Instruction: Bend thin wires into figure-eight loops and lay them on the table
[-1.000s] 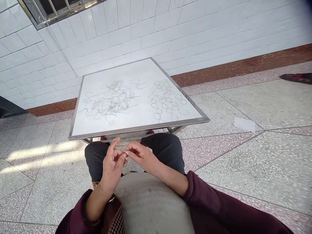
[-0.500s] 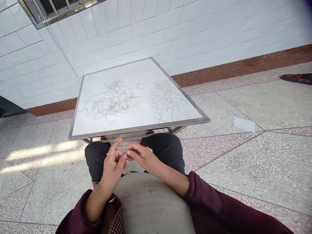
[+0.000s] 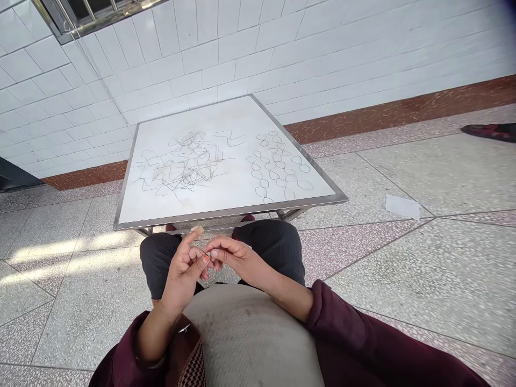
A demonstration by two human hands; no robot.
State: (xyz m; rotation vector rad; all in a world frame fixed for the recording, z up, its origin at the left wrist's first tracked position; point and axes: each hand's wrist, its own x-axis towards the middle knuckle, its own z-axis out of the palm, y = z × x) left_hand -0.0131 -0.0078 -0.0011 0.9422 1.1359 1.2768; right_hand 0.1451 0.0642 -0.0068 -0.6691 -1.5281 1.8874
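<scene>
Both hands meet over my lap, just in front of the table's near edge. My left hand (image 3: 181,274) pinches a thin dark wire (image 3: 208,255) between its thumb and curled fingers; its index finger sticks up, with a tan wrap at the tip. From the other side, my right hand (image 3: 244,263) grips the same wire between thumb and index finger. Most of the wire is hidden by the fingers. On the white table (image 3: 237,185), a tangled heap of thin bent wires (image 3: 187,174) lies at the left. Several wires shaped into loops (image 3: 278,172) lie at the right.
The table has a metal rim (image 3: 226,212) and stands against a white tiled wall (image 3: 242,48). My knees (image 3: 278,247) are at its near edge. A white piece (image 3: 402,207) lies on the speckled floor at right. Another person's shoe (image 3: 489,131) shows at far right.
My fingers have shifted slightly around the wire, and the right index finger has moved a little closer to the left hand. The wires on the table have not moved.
</scene>
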